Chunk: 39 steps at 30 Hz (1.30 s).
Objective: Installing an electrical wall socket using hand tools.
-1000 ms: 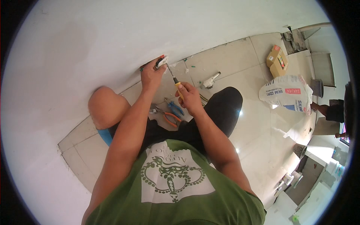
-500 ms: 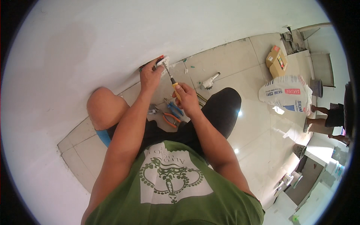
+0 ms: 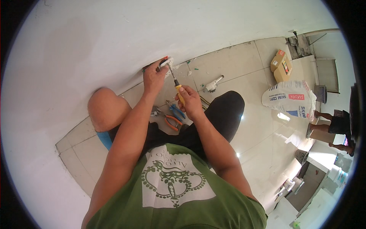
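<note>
My left hand (image 3: 154, 78) is closed on a small white fitting (image 3: 167, 61) at an opening low in the white wall (image 3: 95, 45), with red and dark bits showing behind it. My right hand (image 3: 190, 101) grips a screwdriver (image 3: 179, 91) by its yellow and black handle; the shaft points up to the fitting, and whether its tip is seated cannot be made out. Orange-handled pliers (image 3: 172, 123) and blue-handled pliers (image 3: 176, 111) lie between my bent legs, beside other partly hidden tools. A white torch-like tool (image 3: 214, 84) lies on the tiles right of the screwdriver.
On the tiled floor (image 3: 240, 57) at right are a cardboard box (image 3: 281, 65), a large white sack (image 3: 288, 95), a dark bucket (image 3: 320, 93) and another bucket (image 3: 301, 155). A co-worker (image 3: 335, 122) stands at the far right. Debris lies along the wall's foot.
My hands and the screwdriver stay at the fitting with only slight shifts. The co-worker at the far right has stepped further into view, with more of the legs showing.
</note>
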### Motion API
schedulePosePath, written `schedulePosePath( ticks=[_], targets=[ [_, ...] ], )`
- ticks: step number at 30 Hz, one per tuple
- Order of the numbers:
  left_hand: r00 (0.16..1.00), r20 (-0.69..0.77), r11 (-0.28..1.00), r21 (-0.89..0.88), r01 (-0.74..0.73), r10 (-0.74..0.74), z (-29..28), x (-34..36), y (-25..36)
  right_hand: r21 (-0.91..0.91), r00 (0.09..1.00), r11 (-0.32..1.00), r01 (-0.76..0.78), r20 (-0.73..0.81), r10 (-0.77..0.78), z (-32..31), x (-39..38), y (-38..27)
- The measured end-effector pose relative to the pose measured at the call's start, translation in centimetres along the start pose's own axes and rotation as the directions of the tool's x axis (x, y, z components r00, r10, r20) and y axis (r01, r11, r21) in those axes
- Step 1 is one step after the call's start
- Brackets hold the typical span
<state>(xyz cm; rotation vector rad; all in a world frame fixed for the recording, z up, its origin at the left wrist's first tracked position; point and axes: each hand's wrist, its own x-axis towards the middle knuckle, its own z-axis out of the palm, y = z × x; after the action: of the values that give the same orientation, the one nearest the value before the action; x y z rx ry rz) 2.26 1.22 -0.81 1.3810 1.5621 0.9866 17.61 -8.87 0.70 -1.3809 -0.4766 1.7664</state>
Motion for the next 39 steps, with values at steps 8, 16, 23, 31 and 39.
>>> schedulePosePath(
  ticks=[8,16,23,31,39],
  targets=[
    [0.998,0.003,0.998,0.001,0.058,-0.058,0.2,0.0,0.3,-0.022,1.0,1.0,0.015,0.013,-0.015,-0.1,0.1,0.1],
    [0.998,0.017,0.997,-0.041,0.067,-0.066,0.1,0.0,0.2,-0.07,1.0,0.997,0.026,-0.001,-0.026,0.0,0.3,0.5],
    [1.0,-0.01,0.999,-0.035,-0.015,0.014,0.3,0.5,-1.3,-0.069,0.994,0.994,0.089,-0.05,-0.093,0.5,0.5,0.4],
    [0.996,0.044,0.996,-0.055,0.075,-0.072,0.0,0.4,-0.4,0.082,0.997,0.996,-0.045,-0.051,0.05,0.1,1.3,0.8],
    [0.999,0.01,0.995,-0.094,-0.033,0.034,0.2,0.8,-1.7,0.064,0.986,0.998,0.029,-0.167,-0.018,0.3,0.6,0.2]
  ],
)
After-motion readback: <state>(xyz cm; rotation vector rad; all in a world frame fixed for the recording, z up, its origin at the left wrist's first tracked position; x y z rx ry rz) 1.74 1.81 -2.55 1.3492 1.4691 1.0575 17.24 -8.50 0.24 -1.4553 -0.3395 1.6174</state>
